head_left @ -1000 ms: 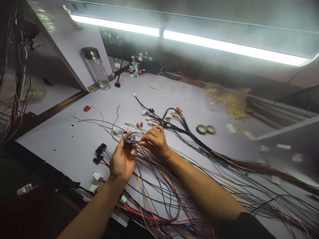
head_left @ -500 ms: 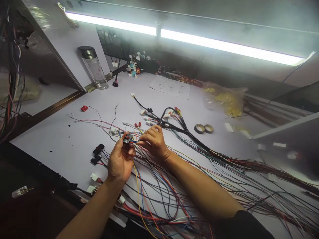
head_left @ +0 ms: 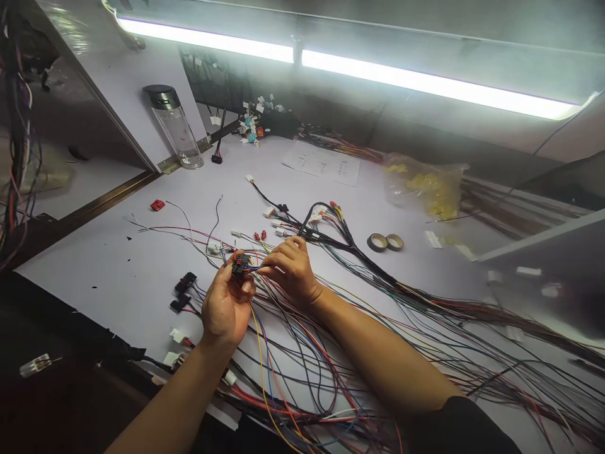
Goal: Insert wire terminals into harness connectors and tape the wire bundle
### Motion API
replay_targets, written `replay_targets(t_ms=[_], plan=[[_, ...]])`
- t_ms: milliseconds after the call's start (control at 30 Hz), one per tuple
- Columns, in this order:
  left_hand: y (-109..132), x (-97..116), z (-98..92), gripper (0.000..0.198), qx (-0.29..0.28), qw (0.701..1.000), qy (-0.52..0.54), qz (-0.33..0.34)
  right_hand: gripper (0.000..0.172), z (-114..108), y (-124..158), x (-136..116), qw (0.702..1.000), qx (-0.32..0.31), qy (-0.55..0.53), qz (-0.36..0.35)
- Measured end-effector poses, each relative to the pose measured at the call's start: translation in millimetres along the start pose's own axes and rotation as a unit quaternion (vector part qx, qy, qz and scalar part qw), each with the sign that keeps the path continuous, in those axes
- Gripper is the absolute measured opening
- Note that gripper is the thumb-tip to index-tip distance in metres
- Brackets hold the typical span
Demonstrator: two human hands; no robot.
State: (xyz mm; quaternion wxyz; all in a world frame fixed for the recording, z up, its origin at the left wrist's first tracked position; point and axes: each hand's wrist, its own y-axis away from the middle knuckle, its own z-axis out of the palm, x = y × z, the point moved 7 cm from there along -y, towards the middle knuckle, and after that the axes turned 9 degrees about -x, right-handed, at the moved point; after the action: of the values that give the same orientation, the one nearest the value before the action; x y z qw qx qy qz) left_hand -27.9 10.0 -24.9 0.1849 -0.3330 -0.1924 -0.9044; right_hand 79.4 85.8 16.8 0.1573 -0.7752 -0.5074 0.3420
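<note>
My left hand [head_left: 225,309] is closed around a black connector [head_left: 241,262] with a red part on it, held above the table among loose wires. Several coloured wires run out of the connector's right side. My right hand [head_left: 293,270] pinches those wires [head_left: 258,268] just beside the connector. Behind the hands lie white connectors [head_left: 215,248] and two small red connectors [head_left: 260,236]. A black connector [head_left: 186,282] rests on the table left of my left hand. The black-wrapped wire harness [head_left: 352,247] stretches away to the right.
A glass bottle [head_left: 178,135] stands at the back left. Two tape rolls [head_left: 378,242] lie right of the harness. Farther back are a printed sheet [head_left: 321,165] and a plastic bag of yellow parts [head_left: 425,186]. One red connector [head_left: 157,205] lies at left.
The black connector has tilted slightly in my left hand. Both hands keep their grip; the whole view has shifted a little.
</note>
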Motion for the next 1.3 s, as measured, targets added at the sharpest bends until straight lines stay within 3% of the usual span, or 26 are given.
replay_targets(t_ms=[400, 833, 1033, 1300], plan=[[-0.2, 1.8, 0.6, 0.022, -0.005, 1.0, -0.017, 0.014, 0.035, -2.6, 0.0, -1.7, 1.0, 0.021, -0.012, -0.012], [-0.5, 2.0, 0.7, 0.025, -0.014, 1.0, -0.018, 0.01, 0.029, 6.1, 1.7, 2.3, 1.0, -0.013, 0.009, 0.0], [0.6, 2.7, 0.3, 0.025, -0.011, 1.0, -0.019, 0.011, 0.033, -0.6, 1.5, 0.0, 0.999, 0.028, -0.019, -0.012], [-0.1, 2.5, 1.5, 0.023, -0.009, 1.0, -0.021, 0.015, 0.032, -0.3, 1.3, 0.0, 1.0, 0.016, -0.023, -0.01]])
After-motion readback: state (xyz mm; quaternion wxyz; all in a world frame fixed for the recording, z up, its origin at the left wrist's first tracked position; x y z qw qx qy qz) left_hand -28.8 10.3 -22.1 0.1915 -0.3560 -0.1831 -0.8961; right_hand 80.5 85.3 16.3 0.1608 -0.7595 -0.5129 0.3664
